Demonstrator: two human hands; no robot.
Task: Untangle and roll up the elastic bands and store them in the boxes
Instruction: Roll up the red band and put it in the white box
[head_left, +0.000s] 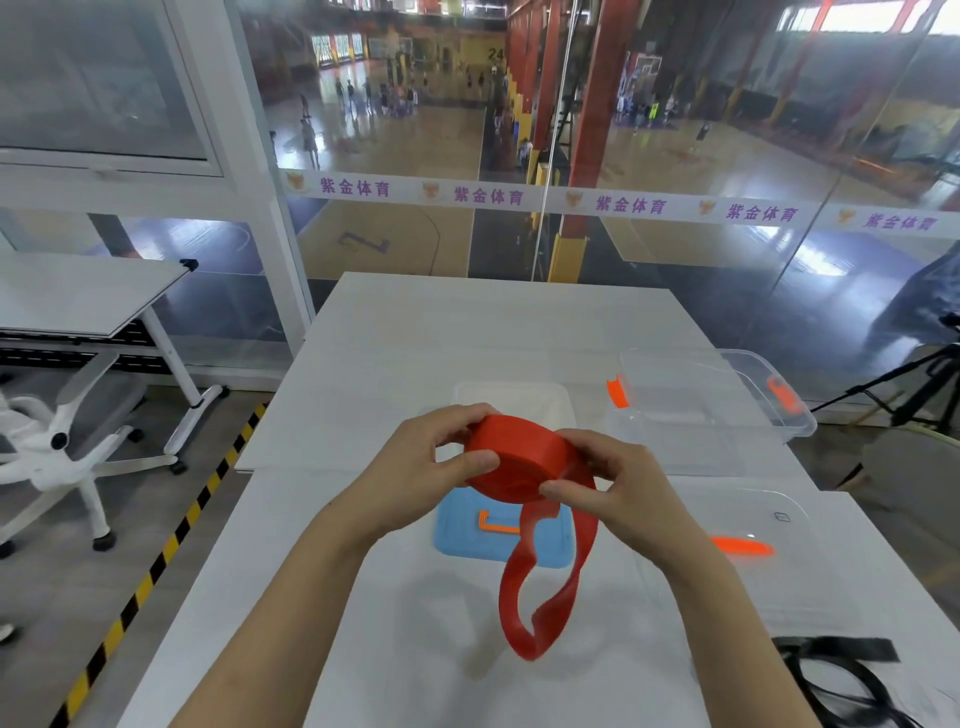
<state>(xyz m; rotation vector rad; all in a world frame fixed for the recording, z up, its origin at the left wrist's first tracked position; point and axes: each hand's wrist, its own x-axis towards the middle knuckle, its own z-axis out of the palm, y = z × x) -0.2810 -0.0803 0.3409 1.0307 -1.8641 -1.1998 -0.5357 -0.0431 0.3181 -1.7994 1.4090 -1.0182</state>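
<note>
A red elastic band (511, 460) is mostly wound into a thick flat roll, held above the white table (395, 649). My left hand (431, 462) grips the roll's left side. My right hand (608, 480) pinches its right side, where the loose tail (540, 608) hangs down in a loop. A black elastic band (841, 675) lies tangled at the table's near right corner. A clear plastic box (727, 410) with orange clips stands at the far right. A small white box (540, 402) sits just behind my hands.
A blue lid (462, 530) with an orange clip lies under the roll. A clear lid (769, 545) with an orange clip rests on the right. A white desk and office chair stand on the left, a tripod on the right, glass wall ahead.
</note>
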